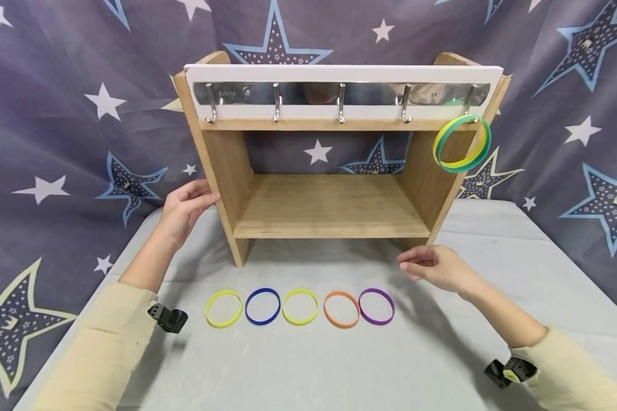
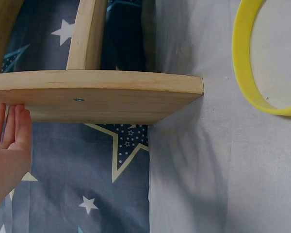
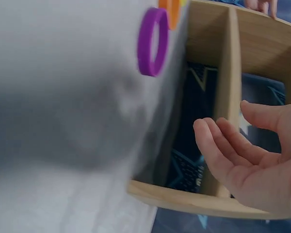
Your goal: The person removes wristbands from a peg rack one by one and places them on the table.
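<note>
My left hand point(image 1: 185, 211) rests with nearly straight fingers against the outer left side of a wooden shelf point(image 1: 331, 208); in the left wrist view its fingertips touch the side panel point(image 2: 111, 104). Near the shelf's lower right corner, my right hand point(image 1: 439, 267) hovers with loosely bent fingers and nothing between them. From the far right hook point(image 1: 471, 100) hang a green wristband point(image 1: 457, 168) and a yellow one behind it. A row on the table holds a yellow wristband point(image 1: 224, 325), a blue one, another yellow, an orange one, and a purple wristband point(image 1: 376, 323) nearest my right hand.
A white strip point(image 1: 339, 73) with a metal rail of several hooks runs across the shelf's top front. The other hooks carry nothing. Grey cloth point(image 1: 298, 371) covers the table, and a star-patterned curtain point(image 1: 56, 114) hangs behind and at both sides.
</note>
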A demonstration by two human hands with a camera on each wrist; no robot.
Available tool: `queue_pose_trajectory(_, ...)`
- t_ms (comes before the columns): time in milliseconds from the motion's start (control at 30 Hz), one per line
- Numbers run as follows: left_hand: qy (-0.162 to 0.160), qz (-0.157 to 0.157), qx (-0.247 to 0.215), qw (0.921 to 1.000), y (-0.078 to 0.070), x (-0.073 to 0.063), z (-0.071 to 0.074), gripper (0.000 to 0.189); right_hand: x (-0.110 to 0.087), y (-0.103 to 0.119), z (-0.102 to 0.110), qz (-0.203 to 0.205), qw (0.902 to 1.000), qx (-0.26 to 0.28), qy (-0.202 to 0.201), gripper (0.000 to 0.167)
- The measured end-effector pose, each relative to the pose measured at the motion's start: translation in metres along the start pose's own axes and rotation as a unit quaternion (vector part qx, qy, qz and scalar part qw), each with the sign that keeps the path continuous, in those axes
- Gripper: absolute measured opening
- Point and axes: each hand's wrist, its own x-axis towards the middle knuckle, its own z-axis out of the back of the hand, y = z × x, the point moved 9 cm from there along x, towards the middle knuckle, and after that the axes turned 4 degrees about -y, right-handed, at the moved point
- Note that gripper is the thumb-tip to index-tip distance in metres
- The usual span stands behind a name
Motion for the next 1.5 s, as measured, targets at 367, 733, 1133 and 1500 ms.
queue_pose_trajectory(367, 0.010, -0.002, -0.016, 0.9998, -0.001, 0.000, -0.001, 0.026, -0.002, 0.020, 0.050, 0.033, 0.9969, 0.041, -0.058, 0.038)
queue_pose_trajectory(733, 0.005, -0.001, -0.013, 0.9999, 0.000, 0.000, 0.000, 0.024, -0.009, 0.044, 0.098, 0.112, 0.9754, 0.144, -0.124, 0.023)
queue_pose_trajectory(1133, 0.008, -0.001, -0.013, 0.9999, 0.000, 0.000, -0.001, 0.024, -0.020, 0.068, 0.129, 0.161, 0.9056, 0.321, -0.225, 0.018)
queue_pose_trajectory(1500, 0.009, -0.001, -0.014, 0.9999, 0.000, 0.000, -0.001, 0.024, -0.023, 0.077, 0.134, 0.188, 0.8626, 0.406, -0.236, 0.011)
